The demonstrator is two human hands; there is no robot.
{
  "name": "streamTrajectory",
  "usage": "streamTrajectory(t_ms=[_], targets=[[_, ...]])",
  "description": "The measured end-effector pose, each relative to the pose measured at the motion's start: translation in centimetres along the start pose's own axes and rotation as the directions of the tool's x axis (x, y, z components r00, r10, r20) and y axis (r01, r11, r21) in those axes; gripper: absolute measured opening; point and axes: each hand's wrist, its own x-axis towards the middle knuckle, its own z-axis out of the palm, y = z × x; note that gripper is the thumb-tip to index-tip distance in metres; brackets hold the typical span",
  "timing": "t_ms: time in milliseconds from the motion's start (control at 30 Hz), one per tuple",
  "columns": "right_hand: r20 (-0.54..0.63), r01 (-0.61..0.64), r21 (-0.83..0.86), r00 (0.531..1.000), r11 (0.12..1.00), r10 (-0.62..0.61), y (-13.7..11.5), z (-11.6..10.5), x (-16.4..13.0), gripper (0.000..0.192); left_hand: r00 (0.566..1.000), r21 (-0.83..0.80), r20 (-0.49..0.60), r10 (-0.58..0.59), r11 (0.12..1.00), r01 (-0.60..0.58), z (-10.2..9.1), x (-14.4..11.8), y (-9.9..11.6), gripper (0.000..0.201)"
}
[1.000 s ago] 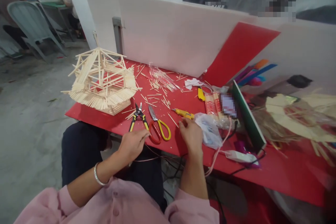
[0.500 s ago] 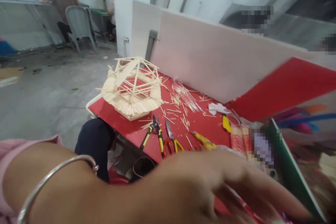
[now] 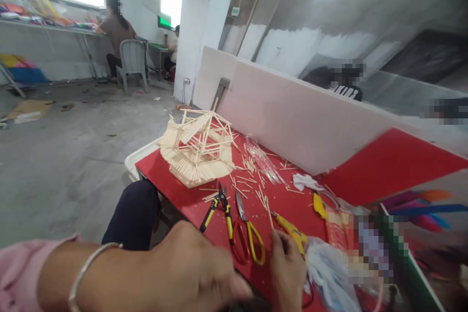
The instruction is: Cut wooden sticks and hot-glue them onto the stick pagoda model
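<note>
**Hands at a stick-model worktable**

Red sheeting covered the table, which stood in a grey concrete workroom with a white partition board along its far edge. Left hand: raised close to the camera at the near table edge, fingers curled into a loose fist, blurred; whether it held anything could not be told. A metal bangle circled its wrist below a pink sleeve. Right hand: fingertips pressed together on a single thin wooden stick, held nearly upright over the table. Just beside that hand lay a yellow-handled cutter and, to its left, red-and-yellow scissors and yellow-and-black pliers, side by side. A crumpled clear plastic bag lay to the right of the hand. Short loose sticks were scattered across the middle of the table. At the far left corner stood a roofed model built of sticks. In the background, a seated person occupied a grey chair.
</note>
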Motion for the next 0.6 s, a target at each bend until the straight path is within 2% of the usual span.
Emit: streamTrajectory(t_ms=[67, 100, 167, 233, 300, 367, 433, 467, 500, 533, 567, 600], targets=[[-0.064, -0.04, 0.257, 0.996, 0.966, 0.058, -4.3, -0.2, -2.2, 0.041, 0.972, -0.216, 0.071, -0.224, 0.948, 0.235, -0.6, 3.3, -0.8, 0.045], [-0.064, 0.008, 0.344, 0.998, 0.939, 0.015, -6.6, -0.1, -3.4, 0.039, 0.949, -0.347, 0.014, -0.314, 0.889, 0.299, -0.4, 4.3, -1.2, 0.046], [-0.108, 0.195, 0.446, 0.981, 0.873, -0.164, -11.1, 0.5, -5.5, 0.03, 0.88, -0.582, -0.082, -0.467, 0.739, 0.338, 0.5, 5.4, -1.8, 0.023], [-0.181, 0.383, 0.443, 0.924, 0.811, -0.337, -14.2, 1.3, -7.0, 0.022, 0.826, -0.74, -0.05, -0.561, 0.577, 0.347, 1.4, 5.7, -2.2, 0.025], [-0.222, 0.494, 0.407, 0.87, 0.768, -0.441, -15.4, 2.0, -7.4, 0.019, 0.811, -0.818, -0.012, -0.586, 0.472, 0.329, 1.8, 5.6, -2.4, 0.025], [-0.142, 0.55, 0.387, 0.828, 0.74, -0.542, -14.5, 2.1, -6.5, 0.019, 0.791, -0.846, -0.005, -0.612, 0.425, 0.324, 1.5, 5.4, -2.7, 0.028], [0.008, 0.546, 0.339, 0.812, 0.766, -0.583, -11.6, 1.6, -4.5, 0.022, 0.754, -0.844, -0.016, -0.657, 0.413, 0.341, 0.7, 5.1, -3.0, 0.031], [0.002, 0.478, 0.251, 0.869, 0.841, -0.495, -9.5, 1.1, -3.1, 0.026, 0.74, -0.835, -0.022, -0.673, 0.419, 0.356, 0.2, 4.9, -3.2, 0.033], [-0.074, 0.348, 0.117, 0.937, 0.93, -0.342, -7.2, 0.6, -1.7, 0.032, 0.735, -0.824, -0.032, -0.677, 0.434, 0.364, -0.4, 4.8, -3.5, 0.035], [-0.133, 0.179, -0.049, 0.974, 0.983, -0.184, -4.8, 0.0, -0.4, 0.038, 0.736, -0.808, -0.037, -0.676, 0.454, 0.376, -0.9, 4.8, -3.8, 0.036], [-0.129, 0.014, -0.225, 0.991, 0.974, -0.044, -2.5, -0.5, 0.9, 0.042, 0.737, -0.793, -0.043, -0.675, 0.471, 0.386, -1.5, 4.8, -4.1, 0.037], [-0.081, -0.103, -0.369, 0.994, 0.924, 0.079, -0.5, -1.0, 2.1, 0.044, 0.733, -0.783, -0.056, -0.678, 0.485, 0.389, -2.0, 4.8, -4.4, 0.037]])
